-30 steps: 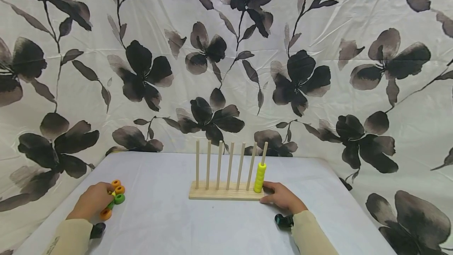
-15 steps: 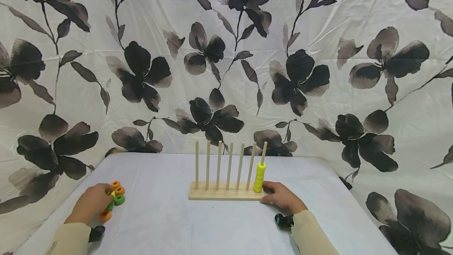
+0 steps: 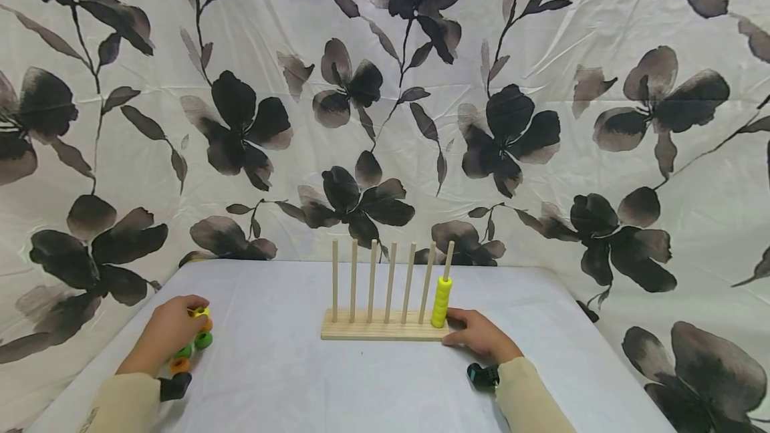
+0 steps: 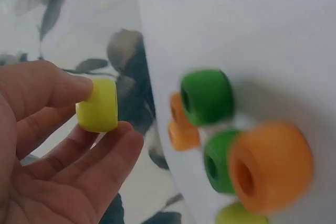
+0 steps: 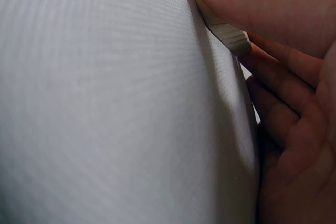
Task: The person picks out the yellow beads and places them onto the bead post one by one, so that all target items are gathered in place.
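My left hand [image 3: 165, 333] pinches a yellow bead [image 4: 105, 108] between thumb and fingers, lifted off the table at the left. Below it lie loose green beads [image 3: 203, 339] and orange beads [image 3: 180, 364]; the left wrist view also shows part of another yellow bead [image 4: 241, 214]. In the middle stands a wooden peg rack [image 3: 385, 333] with a row of upright pegs. Its rightmost peg carries a stack of yellow beads [image 3: 442, 303]. My right hand [image 3: 481, 336] grips the right end of the rack's base, thumb in front and fingers behind.
A white cloth [image 3: 277, 379] covers the table. Behind it hangs a floral curtain [image 3: 252, 39]. Dark wrist cameras sit at both cuffs. The left hand's beads lie near the table's left edge.
My left hand has come up and slightly forward from the bead pile, now with a yellow bead in its fingers. The right hand and the rack have stayed put.
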A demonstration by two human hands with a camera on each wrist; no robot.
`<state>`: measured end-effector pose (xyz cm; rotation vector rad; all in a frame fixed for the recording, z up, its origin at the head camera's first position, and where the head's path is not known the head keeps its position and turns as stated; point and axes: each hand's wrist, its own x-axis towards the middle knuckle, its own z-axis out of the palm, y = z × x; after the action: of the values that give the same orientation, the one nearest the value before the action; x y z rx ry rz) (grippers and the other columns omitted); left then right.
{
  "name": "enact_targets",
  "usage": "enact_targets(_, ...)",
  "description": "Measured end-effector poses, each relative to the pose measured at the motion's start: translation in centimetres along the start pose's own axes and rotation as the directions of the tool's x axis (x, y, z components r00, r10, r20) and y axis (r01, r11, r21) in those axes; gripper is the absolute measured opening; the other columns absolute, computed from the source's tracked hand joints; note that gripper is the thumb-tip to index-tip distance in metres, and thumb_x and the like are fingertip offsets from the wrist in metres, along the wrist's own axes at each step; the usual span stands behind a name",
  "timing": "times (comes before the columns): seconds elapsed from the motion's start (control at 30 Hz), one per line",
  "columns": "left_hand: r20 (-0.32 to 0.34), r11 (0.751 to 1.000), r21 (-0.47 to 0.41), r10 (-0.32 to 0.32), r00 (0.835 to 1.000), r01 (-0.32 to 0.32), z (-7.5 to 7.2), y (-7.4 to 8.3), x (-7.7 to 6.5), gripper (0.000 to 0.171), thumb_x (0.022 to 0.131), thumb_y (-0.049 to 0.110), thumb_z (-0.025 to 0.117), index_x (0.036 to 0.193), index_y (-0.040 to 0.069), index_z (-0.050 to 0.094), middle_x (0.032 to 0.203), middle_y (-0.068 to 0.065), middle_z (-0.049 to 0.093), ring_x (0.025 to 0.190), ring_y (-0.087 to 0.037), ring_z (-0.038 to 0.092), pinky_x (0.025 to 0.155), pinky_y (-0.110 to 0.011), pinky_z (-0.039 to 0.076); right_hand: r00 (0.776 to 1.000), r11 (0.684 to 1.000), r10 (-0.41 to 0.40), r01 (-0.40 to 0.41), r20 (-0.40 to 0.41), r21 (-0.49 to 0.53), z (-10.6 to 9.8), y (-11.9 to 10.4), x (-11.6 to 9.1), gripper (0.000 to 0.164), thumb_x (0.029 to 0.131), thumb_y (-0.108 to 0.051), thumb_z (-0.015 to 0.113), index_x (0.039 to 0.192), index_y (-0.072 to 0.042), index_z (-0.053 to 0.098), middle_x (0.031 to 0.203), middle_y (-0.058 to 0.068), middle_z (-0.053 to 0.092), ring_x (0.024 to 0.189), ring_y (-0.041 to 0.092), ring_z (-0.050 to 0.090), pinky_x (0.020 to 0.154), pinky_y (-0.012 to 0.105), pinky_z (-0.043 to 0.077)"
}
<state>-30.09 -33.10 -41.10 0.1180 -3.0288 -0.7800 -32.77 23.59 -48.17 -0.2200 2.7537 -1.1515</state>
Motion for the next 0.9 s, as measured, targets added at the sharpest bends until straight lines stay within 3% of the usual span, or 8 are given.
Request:
enact_targets(0.13, -0.01, 0.999, -0.041, 0.005, 1.0, -0.005, -0.1, 1.3, -0.2, 0.044, 0.092, 0.014, 0.061, 0.13, -0.007, 0.053, 0.127, -0.034, 0.052, 0.11, -0.046, 0.053, 0.093, -0.059, 0.047, 1.0, 1.0, -0.002, 0.002, -0.001, 0.003, 0.0, 0.0, 0.0, 0.073, 0.074, -0.032, 0.082, 0.139, -0.013, 0.054, 0.146, 0.011, 0.05, 0.139, 0.037, 0.038, 0.112, 0.061, 0.029)
enact_targets(0.27, 0.03, 0.995, -0.093, -0.026, 0.999, 0.029, -0.2, 2.5, -0.3, 0.049, 0.094, 0.017, 0.061, 0.136, -0.004, 0.049, 0.135, -0.035, 0.047, 0.116, -0.047, 0.052, 0.091, -0.056, 0.05, 1.0, 1.0, 0.004, -0.004, -0.009, 0.008, -0.1, -0.2, -0.1, 0.074, 0.073, -0.031, 0.083, 0.139, -0.013, 0.054, 0.146, 0.011, 0.05, 0.139, 0.037, 0.038, 0.112, 0.061, 0.028)
enact_targets(0.47, 0.057, 0.986, -0.163, -0.011, 0.998, 0.02, -0.3, 3.9, -0.5, 0.05, 0.094, 0.018, 0.062, 0.138, -0.001, 0.048, 0.134, -0.035, 0.048, 0.105, -0.04, 0.061, 0.076, -0.04, 0.057, 1.0, 1.0, 0.011, -0.01, -0.017, 0.008, -0.1, -0.4, -0.2, 0.074, 0.071, -0.031, 0.084, 0.137, -0.013, 0.056, 0.145, 0.011, 0.051, 0.139, 0.037, 0.039, 0.112, 0.061, 0.029)
enact_targets(0.7, 0.024, 0.985, -0.165, 0.055, 0.998, -0.05, -0.4, 5.7, -0.9, 0.049, 0.093, 0.02, 0.064, 0.137, 0.0, 0.051, 0.133, -0.032, 0.051, 0.117, -0.046, 0.053, 0.088, -0.053, 0.052, 1.0, 1.0, 0.006, -0.006, -0.019, 0.014, 0.0, -0.2, -0.1, 0.074, 0.07, -0.029, 0.085, 0.137, -0.012, 0.056, 0.144, 0.012, 0.051, 0.138, 0.037, 0.039, 0.112, 0.061, 0.029)
enact_targets(0.9, -0.001, 0.975, -0.19, 0.12, 0.993, -0.118, -0.1, 6.8, -0.9, 0.048, 0.094, 0.018, 0.063, 0.137, 0.0, 0.051, 0.13, -0.027, 0.057, 0.115, -0.042, 0.057, 0.089, -0.053, 0.052, 1.0, 1.0, 0.004, -0.004, -0.018, 0.018, 0.0, 0.0, -0.1, 0.074, 0.07, -0.029, 0.085, 0.136, -0.012, 0.056, 0.144, 0.012, 0.051, 0.138, 0.037, 0.039, 0.112, 0.061, 0.029)
